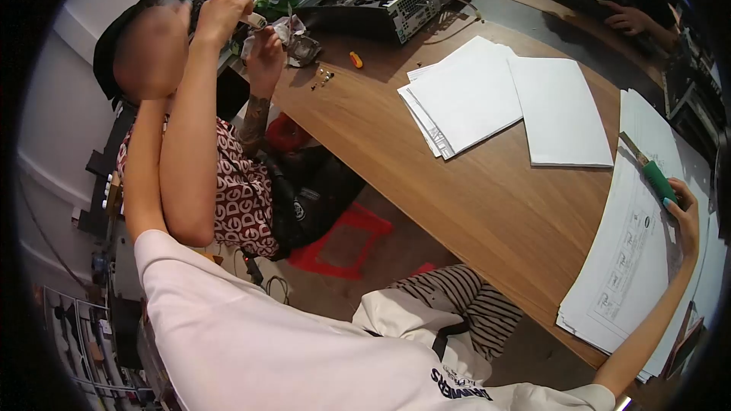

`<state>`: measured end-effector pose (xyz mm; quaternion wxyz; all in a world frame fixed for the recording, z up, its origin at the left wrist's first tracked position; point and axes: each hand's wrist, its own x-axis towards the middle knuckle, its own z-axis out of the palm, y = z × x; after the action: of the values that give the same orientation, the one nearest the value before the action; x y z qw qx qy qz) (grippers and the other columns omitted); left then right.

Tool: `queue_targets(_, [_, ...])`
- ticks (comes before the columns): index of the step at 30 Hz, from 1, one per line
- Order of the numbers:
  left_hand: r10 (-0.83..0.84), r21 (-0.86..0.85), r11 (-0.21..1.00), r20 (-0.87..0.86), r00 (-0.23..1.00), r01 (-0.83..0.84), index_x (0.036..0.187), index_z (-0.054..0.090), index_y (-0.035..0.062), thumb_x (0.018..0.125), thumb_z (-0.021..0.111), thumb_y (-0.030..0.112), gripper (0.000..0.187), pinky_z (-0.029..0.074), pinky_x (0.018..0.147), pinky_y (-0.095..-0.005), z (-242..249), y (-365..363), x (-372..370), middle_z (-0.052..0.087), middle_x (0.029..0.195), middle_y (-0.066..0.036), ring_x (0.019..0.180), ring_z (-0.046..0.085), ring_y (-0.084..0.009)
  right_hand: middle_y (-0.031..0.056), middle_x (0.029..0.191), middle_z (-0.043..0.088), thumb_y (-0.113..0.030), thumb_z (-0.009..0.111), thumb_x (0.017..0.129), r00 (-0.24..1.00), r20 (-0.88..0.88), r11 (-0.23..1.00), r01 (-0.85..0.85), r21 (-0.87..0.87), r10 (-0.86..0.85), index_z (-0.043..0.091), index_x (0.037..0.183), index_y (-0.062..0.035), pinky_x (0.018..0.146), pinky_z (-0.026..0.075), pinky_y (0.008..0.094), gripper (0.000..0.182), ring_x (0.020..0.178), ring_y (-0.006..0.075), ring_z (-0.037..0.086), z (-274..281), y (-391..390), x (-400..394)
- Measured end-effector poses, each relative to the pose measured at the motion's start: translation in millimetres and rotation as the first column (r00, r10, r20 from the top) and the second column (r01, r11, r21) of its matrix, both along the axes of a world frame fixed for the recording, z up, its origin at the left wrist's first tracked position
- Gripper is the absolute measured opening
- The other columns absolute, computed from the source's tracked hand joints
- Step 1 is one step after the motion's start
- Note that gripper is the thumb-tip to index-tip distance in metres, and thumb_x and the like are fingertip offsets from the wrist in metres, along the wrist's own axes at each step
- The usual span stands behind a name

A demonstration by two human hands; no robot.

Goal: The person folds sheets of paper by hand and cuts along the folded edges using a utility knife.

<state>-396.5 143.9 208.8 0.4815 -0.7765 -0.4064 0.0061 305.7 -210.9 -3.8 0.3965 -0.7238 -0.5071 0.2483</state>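
On the right, my right hand [687, 217] is closed around the green handle of a knife-like tool [658, 182]. Its narrow grey blade points up and left over a stack of printed sheets [609, 281]. From my white left sleeve a bare arm [143, 167] stretches upward. It reaches a blurred patch by a co-worker, and I cannot make out my left hand or its fingers there. The co-worker's raised hand [222, 15] pinches a small whitish part [254, 21]. Their other hand [264, 61], on a tattooed forearm, is just below that part.
White sheets [464, 99] and another white stack [563, 114] lie on the wooden table [426, 183]. An opened computer case [396, 4], a small orange object [355, 59] and tiny parts [325, 76] are farther back. Below is a red stool [350, 240]. Another hand [628, 19] shows top right.
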Motion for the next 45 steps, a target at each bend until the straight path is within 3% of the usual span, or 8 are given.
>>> queue_targets(8, [0.033, -0.127, 0.992, 0.077, 0.996, -0.023, 0.082, 0.059, 0.0141, 0.074, 0.054, 0.012, 0.009, 0.047, 0.067, -0.0315, 3.0, 10.3, 9.7, 0.058, 0.085, -0.002, 0.082, 0.059, -0.021, 0.0057, 0.111, 0.055, -0.012, 0.067, 0.068, 1.0, -0.023, 1.0, -0.004, 0.027, 0.005, 0.062, 0.102, -0.0006, 0.092, 0.036, 0.0275, 0.037, 0.102, 0.0179, 0.051, 0.0, 1.2, -0.2])
queue_targets(10, [-0.32, -0.125, 0.928, 0.209, 0.924, 0.35, 0.082, 0.059, 0.0132, 0.076, 0.055, 0.017, 0.008, 0.047, 0.067, -0.0328, -15.5, -10.3, 112.9, 0.059, 0.082, -0.003, 0.079, 0.06, -0.0207, 0.0056, 0.111, 0.055, -0.01, 0.066, 0.069, 0.997, -0.07, 1.0, -0.027, 0.014, 0.027, 0.062, 0.103, -0.0015, 0.092, 0.036, 0.0272, 0.035, 0.102, 0.0175, 0.051, 3.0, 1.5, -3.5])
queue_targets(14, [-0.954, -0.093, 0.132, 0.257, 0.152, 0.987, 0.082, 0.06, 0.0116, 0.079, 0.056, 0.026, 0.016, 0.045, 0.065, -0.0353, -104.2, -88.9, 407.4, 0.061, 0.075, -0.003, 0.074, 0.061, -0.0199, 0.0012, 0.095, 0.054, -0.008, 0.067, 0.068, 0.992, -0.128, 1.0, -0.017, -0.01, 0.016, 0.061, 0.103, -0.0029, 0.081, 0.041, 0.0237, 0.035, 0.087, 0.0113, 0.052, 8.2, -1.2, -12.2])
queue_targets(15, [-0.907, -0.063, 0.33, 0.253, 0.335, 0.942, 0.071, 0.059, 0.0134, 0.072, 0.058, 0.028, 0.014, 0.044, 0.068, -0.0371, -125.7, -115.6, 416.6, 0.061, 0.069, -0.003, 0.074, 0.062, -0.0202, -0.0001, 0.091, 0.053, -0.007, 0.067, 0.068, 0.99, -0.139, 1.0, -0.001, 0.005, 0.001, 0.061, 0.102, -0.0029, 0.078, 0.041, 0.0229, 0.035, 0.084, 0.0102, 0.052, 8.7, 0.1, -15.6])
queue_targets(18, [-0.869, -0.037, 0.137, 0.475, 0.138, 0.99, 0.07, 0.06, 0.0097, 0.072, 0.058, 0.023, 0.014, 0.042, 0.071, -0.037, -183.9, -137.8, 450.3, 0.06, 0.068, -0.005, 0.073, 0.06, -0.0202, 0.0012, 0.096, 0.056, -0.001, 0.066, 0.066, 0.978, -0.206, 0.997, -0.008, 0.071, 0.023, 0.062, 0.1, -0.0024, 0.077, 0.041, 0.0224, 0.034, 0.083, 0.0098, 0.05, 3.1, 1.6, -12.9])
queue_targets(30, [-0.42, -0.193, -0.001, 0.89, 0.175, 0.981, 0.084, 0.061, 0.0027, 0.076, 0.06, 0.005, 0.009, 0.043, 0.076, -0.0365, -222.6, -147.8, 449.9, 0.061, 0.085, -0.013, 0.082, 0.057, -0.0261, -0.001, 0.088, 0.055, -0.003, 0.071, 0.062, 0.999, -0.043, 0.999, 0.034, 0.018, -0.033, 0.061, 0.098, -0.0038, 0.054, 0.039, 0.0194, 0.036, 0.069, 0.0062, 0.049, 16.0, 1.6, -26.3])
queue_targets(36, [-0.007, -0.227, -0.041, 0.974, 0.227, 0.973, 0.093, 0.066, 0.0051, 0.077, 0.061, -0.001, 0.017, 0.048, 0.073, -0.032, -205.2, -128.0, 442.6, 0.065, 0.09, -0.01, 0.083, 0.061, -0.0232, 0.0014, 0.094, 0.059, -0.006, 0.074, 0.061, 0.993, -0.1, 0.998, 0.062, -0.02, -0.064, 0.064, 0.098, -0.0032, 0.076, 0.042, 0.0227, 0.038, 0.084, 0.0107, 0.052, 21.2, 0.3, -30.1])
queue_targets(45, [-0.063, -0.343, 0.068, 0.936, 0.347, 0.937, 0.09, 0.067, 0.0021, 0.081, 0.061, 0.013, 0.015, 0.049, 0.075, -0.0336, -176.0, -78.2, 416.8, 0.066, 0.085, -0.014, 0.079, 0.063, -0.0266, 0.0017, 0.093, 0.063, -0.009, 0.072, 0.067, 0.976, -0.081, 0.965, 0.211, 0.155, -0.201, 0.066, 0.097, -0.0042, 0.072, 0.042, 0.0228, 0.031, 0.075, 0.0119, 0.053, 9.3, 2.1, -25.3])
